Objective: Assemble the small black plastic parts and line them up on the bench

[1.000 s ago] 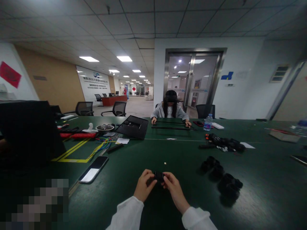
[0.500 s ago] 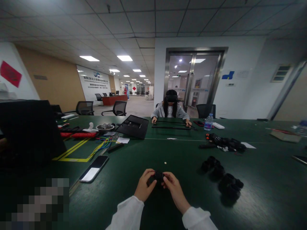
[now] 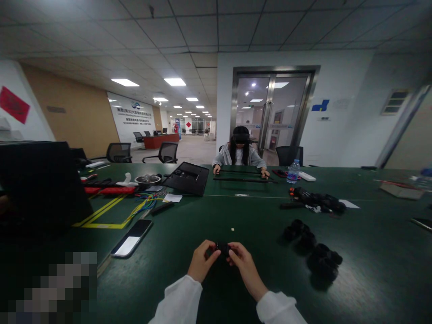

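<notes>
A small black part [image 3: 223,249], its exact kind too dark to make out, is held between my two hands just above the green table. My left hand [image 3: 203,261] pinches its left side with thumb and fingertips. On the opposite side, the fingers of my right hand [image 3: 243,265] are closed on the same part. A tiny pale square piece [image 3: 232,229] lies on the table just beyond the hands. Several black rounded parts [image 3: 324,263] rest in a row to the right of my right hand.
A phone [image 3: 132,238] lies to the left, near colored wires [image 3: 143,204] and a black panel [image 3: 189,177]. Across the table, a person wearing a headset holds a black frame [image 3: 241,180]. A water bottle [image 3: 293,172] and a black jumble of parts [image 3: 317,201] are at right.
The black part has turned slightly between my fingers, and my left hand has shifted a little to the left and down. Everything else looks the same.
</notes>
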The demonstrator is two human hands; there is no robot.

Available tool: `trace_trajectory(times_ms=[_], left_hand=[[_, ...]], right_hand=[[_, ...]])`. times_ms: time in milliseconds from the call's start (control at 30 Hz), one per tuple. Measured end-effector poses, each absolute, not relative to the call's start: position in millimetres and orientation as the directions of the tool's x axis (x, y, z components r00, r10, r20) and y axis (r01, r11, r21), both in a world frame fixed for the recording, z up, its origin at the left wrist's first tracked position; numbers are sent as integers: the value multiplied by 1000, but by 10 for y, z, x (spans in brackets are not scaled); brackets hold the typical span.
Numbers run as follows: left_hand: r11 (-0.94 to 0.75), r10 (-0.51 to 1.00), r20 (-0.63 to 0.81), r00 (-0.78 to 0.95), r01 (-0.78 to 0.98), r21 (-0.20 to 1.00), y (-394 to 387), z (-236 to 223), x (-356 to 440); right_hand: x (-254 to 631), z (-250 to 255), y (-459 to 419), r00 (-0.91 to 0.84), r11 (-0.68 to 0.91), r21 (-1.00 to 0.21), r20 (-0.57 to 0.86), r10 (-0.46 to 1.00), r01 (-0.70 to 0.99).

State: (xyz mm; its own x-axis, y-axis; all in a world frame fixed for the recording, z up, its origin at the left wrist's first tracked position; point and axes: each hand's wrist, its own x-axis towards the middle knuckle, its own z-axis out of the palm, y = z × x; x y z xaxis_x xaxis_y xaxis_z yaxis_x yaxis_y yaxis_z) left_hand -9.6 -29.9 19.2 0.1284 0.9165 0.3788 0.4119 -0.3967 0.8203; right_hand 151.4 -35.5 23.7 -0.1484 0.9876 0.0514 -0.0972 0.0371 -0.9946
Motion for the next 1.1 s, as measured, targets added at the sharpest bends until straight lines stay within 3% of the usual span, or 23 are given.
trace_trajectory(times_ms=[500,700,1100], left_hand=[[-429,902,406,145,386,817,-283,184,-108],[-464,886,433,167,334,820,-274,163,-116],[-319,947,312,72,316,894,-267,123,-108]], right_hand=[[1541,242,-361,-104,-29,-994,-18,994,-104],[1536,171,-334,-135,19,-993,35,990,-119],[1536,252,-378,-161,15,-998,26,987,-68]])
